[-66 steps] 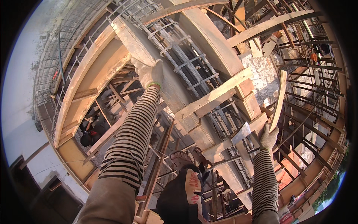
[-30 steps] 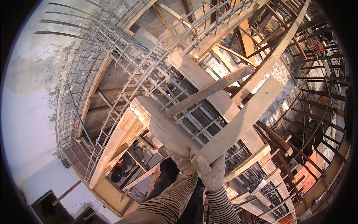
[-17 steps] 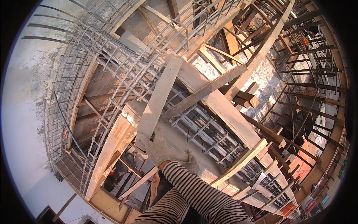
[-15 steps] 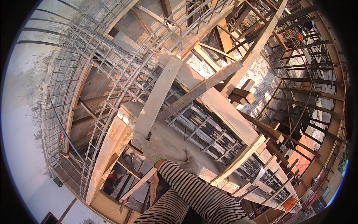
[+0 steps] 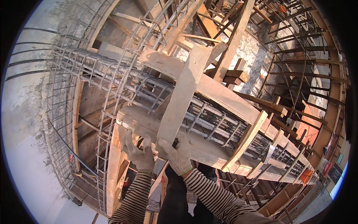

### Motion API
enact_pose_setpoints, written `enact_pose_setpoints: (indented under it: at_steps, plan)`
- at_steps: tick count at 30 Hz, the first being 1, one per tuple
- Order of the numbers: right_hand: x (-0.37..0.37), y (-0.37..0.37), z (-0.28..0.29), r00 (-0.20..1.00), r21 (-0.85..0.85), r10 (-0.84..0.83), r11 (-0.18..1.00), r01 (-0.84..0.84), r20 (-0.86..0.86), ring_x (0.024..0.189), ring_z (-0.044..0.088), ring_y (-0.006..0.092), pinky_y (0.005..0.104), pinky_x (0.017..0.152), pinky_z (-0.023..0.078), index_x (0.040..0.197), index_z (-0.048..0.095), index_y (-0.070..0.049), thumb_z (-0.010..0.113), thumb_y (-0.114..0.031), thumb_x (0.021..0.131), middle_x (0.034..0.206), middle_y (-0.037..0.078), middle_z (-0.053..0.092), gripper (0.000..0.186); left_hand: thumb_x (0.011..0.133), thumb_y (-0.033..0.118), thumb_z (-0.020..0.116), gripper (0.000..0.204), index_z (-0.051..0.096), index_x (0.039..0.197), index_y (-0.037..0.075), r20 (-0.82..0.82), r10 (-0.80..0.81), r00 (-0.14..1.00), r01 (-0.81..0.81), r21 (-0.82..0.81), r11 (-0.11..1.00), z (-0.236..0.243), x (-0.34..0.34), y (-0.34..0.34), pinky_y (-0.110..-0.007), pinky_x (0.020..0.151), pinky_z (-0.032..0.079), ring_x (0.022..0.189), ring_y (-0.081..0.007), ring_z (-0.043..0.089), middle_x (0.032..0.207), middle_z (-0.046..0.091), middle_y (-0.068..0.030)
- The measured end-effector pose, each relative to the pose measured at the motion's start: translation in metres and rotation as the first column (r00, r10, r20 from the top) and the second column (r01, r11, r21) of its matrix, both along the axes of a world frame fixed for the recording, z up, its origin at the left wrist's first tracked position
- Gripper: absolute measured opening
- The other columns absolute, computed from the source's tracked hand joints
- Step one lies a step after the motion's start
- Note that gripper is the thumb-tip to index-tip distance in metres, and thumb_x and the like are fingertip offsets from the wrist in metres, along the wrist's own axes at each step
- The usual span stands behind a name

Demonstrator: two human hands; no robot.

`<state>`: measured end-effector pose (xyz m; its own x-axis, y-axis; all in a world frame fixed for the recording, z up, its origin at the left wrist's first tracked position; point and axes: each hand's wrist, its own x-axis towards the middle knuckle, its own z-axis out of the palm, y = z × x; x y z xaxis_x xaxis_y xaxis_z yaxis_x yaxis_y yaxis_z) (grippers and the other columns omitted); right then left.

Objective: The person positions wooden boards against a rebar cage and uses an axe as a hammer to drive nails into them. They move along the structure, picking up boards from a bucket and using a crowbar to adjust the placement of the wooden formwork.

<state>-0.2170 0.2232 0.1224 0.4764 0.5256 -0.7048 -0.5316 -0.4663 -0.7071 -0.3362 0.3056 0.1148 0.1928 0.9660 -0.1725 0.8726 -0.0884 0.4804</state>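
Note:
A flat grey wooden plank (image 5: 183, 91) lies across the long formwork trough, spanning its two side boards. At its near end my right hand (image 5: 178, 155), in a pale knit glove, is closed round the plank with thumb and fingers on opposite edges. To its left my left hand (image 5: 140, 154), gloved too, has its fingers spread near the edge of the near formwork board (image 5: 138, 121) and holds nothing. Steel reinforcement (image 5: 209, 123) runs inside the trough under the plank. Another wooden piece (image 5: 215, 52) is partly hidden behind the plank's far end.
Light wooden crosspieces (image 5: 246, 140) bridge the trough on the right. A rebar cage (image 5: 115, 86) crosses at the left. Below me are openings between timbers. A tall timber (image 5: 233, 44) slants up at the back, and many props (image 5: 302, 78) stand lower on the right.
The plank has shifted right along the trough and now covers much of the slanted wooden piece. My left hand has come out from beneath my right arm to the left; the arms no longer cross.

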Motion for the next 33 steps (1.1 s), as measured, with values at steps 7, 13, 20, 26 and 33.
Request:
enact_pose_setpoints:
  at_steps: [7, 13, 20, 26, 33]
  plan:
    - [0.022, -0.071, 0.003, 0.968, -0.168, -0.151, 0.968, 0.185, 0.200, 0.096, 0.068, 0.0161, 0.0331, 0.086, 0.057, 0.122, 0.063, 0.001, 0.081, -0.025, 0.093, 0.108, 0.011, 0.071, 0.043, 0.090, 0.038, 0.074, 0.070, 0.052, 0.148, 0.006, -0.180, -0.471, 0.864, 0.353, -0.452, 0.820, -0.025, 0.127, 0.086, -0.048, 0.109, 0.050, 0.124, -0.0372, 0.065, 0.134, 0.066, -0.0250]
    - [0.012, -0.089, -0.006, 0.955, -0.184, -0.130, 0.966, 0.182, 0.266, 0.098, 0.068, 0.0173, 0.0348, 0.088, 0.056, 0.123, 0.065, 0.001, 0.080, -0.027, 0.093, 0.109, 0.010, 0.070, 0.044, 0.090, 0.027, 0.069, 0.038, 0.067, 0.115, -0.001, 0.065, -0.433, 0.899, 0.423, -0.382, 0.821, -0.019, 0.059, 0.093, -0.040, 0.077, 0.056, 0.085, -0.0304, 0.073, 0.094, 0.074, -0.0171]
    - [0.018, -0.096, -0.008, 0.960, -0.206, -0.089, 0.967, 0.147, 0.265, 0.098, 0.068, 0.0177, 0.0355, 0.089, 0.056, 0.122, 0.066, 0.001, 0.080, -0.027, 0.093, 0.107, 0.010, 0.070, 0.043, 0.087, 0.018, 0.070, 0.014, 0.061, 0.087, 0.008, 0.330, 0.483, 0.811, 0.226, -0.938, 0.262, -0.031, -0.044, 0.059, -0.028, 0.052, 0.039, 0.055, -0.0101, 0.046, 0.065, 0.048, 0.0017]
    - [0.033, -0.078, 0.006, 0.950, -0.224, -0.069, 0.964, 0.141, 0.304, 0.098, 0.067, 0.0174, 0.0352, 0.089, 0.056, 0.121, 0.066, 0.001, 0.079, -0.027, 0.093, 0.107, 0.010, 0.070, 0.042, 0.089, 0.029, 0.074, 0.038, 0.065, 0.118, 0.006, 0.157, -0.006, 0.988, 0.088, -0.516, 0.852, -0.024, -0.036, 0.054, -0.037, 0.072, 0.052, 0.077, -0.0222, 0.062, 0.085, 0.060, -0.0068]
    - [0.038, -0.086, -0.012, 0.943, -0.228, -0.033, 0.967, 0.114, 0.331, 0.096, 0.068, 0.0180, 0.0351, 0.086, 0.055, 0.121, 0.067, 0.000, 0.078, -0.028, 0.094, 0.106, 0.010, 0.070, 0.041, 0.088, 0.049, 0.081, 0.089, 0.039, 0.161, 0.018, -0.460, -0.375, 0.804, 0.387, -0.074, 0.919, -0.014, -0.019, 0.061, -0.058, 0.119, 0.032, 0.142, -0.0398, 0.039, 0.153, 0.042, -0.0164]
